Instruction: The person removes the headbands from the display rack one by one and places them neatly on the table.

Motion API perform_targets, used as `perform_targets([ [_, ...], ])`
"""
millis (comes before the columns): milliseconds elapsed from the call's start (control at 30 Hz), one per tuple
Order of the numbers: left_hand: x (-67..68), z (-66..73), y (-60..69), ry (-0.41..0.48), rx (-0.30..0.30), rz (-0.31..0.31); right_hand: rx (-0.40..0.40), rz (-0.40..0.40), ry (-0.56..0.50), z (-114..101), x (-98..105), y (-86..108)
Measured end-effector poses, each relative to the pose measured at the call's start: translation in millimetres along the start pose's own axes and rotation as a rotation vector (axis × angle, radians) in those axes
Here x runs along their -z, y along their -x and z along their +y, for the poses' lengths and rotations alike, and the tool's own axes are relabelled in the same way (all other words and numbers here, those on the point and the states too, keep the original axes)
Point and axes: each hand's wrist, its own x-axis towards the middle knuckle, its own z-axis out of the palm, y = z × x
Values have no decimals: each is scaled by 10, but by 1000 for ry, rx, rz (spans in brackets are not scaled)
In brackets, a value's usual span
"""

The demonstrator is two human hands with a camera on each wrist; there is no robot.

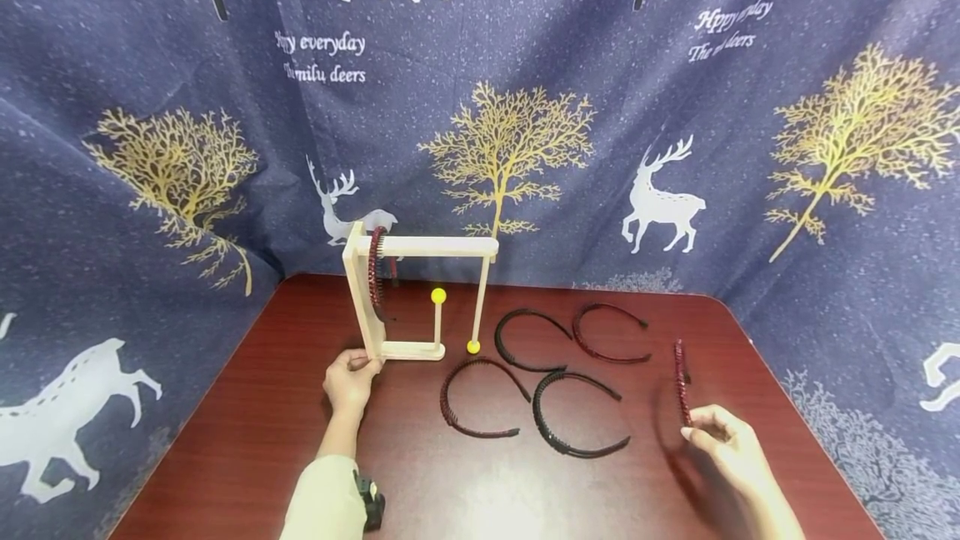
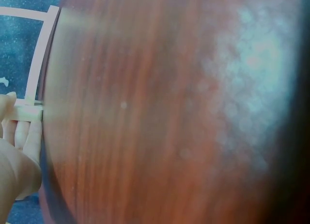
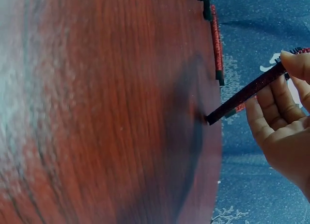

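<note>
My left hand (image 1: 349,383) grips the lower corner of a pale wooden stand (image 1: 358,298) at the table's back left. In the left wrist view, its thumb and fingers (image 2: 22,136) pinch the wooden base from both sides. One dark red headband (image 1: 375,273) hangs on the stand's upper bar, near the upright. At the right, my right hand (image 1: 723,440) pinches another red headband (image 1: 681,382) between thumb and fingers. That headband is held on edge; in the right wrist view its dark end (image 3: 213,118) points toward the table.
Several headbands lie mid-table: a black one (image 1: 501,344), a nearer black one (image 1: 542,423), a red one (image 1: 444,402) and a red one (image 1: 579,336). The stand has yellow balls (image 1: 438,296) on its rods. A patterned blue cloth (image 1: 570,190) hangs behind the reddish-brown table (image 1: 420,490).
</note>
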Motion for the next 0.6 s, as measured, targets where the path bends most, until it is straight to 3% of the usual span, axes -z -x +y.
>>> perform_targets([
  [200,-1,3,3,-7,-7,2,-17,-61,21,80,6,-37],
  [400,-3,-6,-2,5,2,0,21,-138,67,160,9,-103],
  [600,-4,-1,-9,6,1,-8,-5,-211,148,198,26,-136],
])
